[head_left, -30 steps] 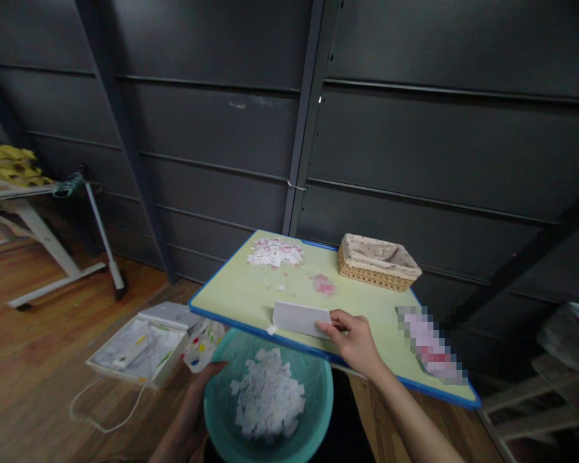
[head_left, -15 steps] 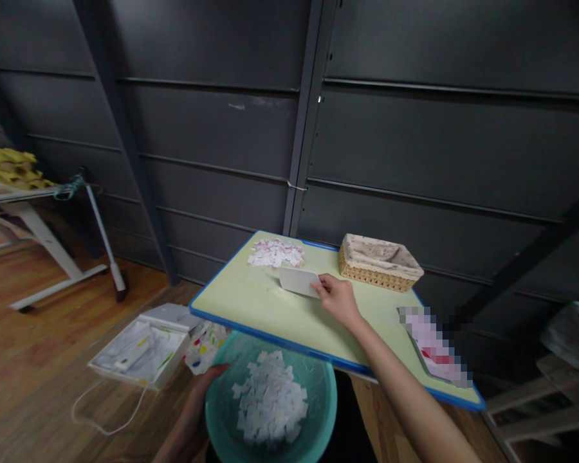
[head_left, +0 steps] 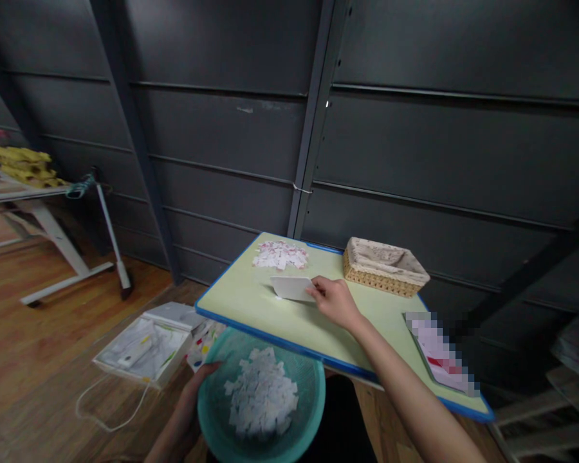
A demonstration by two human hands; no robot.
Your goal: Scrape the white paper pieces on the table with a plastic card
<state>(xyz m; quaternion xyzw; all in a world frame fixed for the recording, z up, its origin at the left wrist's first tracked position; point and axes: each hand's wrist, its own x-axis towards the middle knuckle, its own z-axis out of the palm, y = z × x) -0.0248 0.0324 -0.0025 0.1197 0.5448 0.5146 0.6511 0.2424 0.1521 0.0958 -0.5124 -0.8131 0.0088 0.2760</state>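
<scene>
My right hand (head_left: 335,301) grips a flat white card (head_left: 292,289) by its right end and holds it on edge, low over the pale green tabletop (head_left: 251,299). A small white bit shows at the card's lower left corner. Behind the card lies a heap of small paper pieces (head_left: 280,254), white with some pink. At the table's near edge, my left hand (head_left: 193,399) grips the left rim of a teal mesh basket (head_left: 313,392). Many small white paper pieces (head_left: 263,395) are piled inside that basket.
A wicker basket with a cloth liner (head_left: 386,265) stands at the table's back right. A partly blurred flat pink item (head_left: 441,354) lies at the right edge. On the floor to the left sits an open white box (head_left: 139,350) with a cord. A dark panelled wall (head_left: 222,135) rises behind.
My right hand has drawn the card slightly left and toward me across the table. The teal basket and my left hand have shifted a little left. The view has turned slightly.
</scene>
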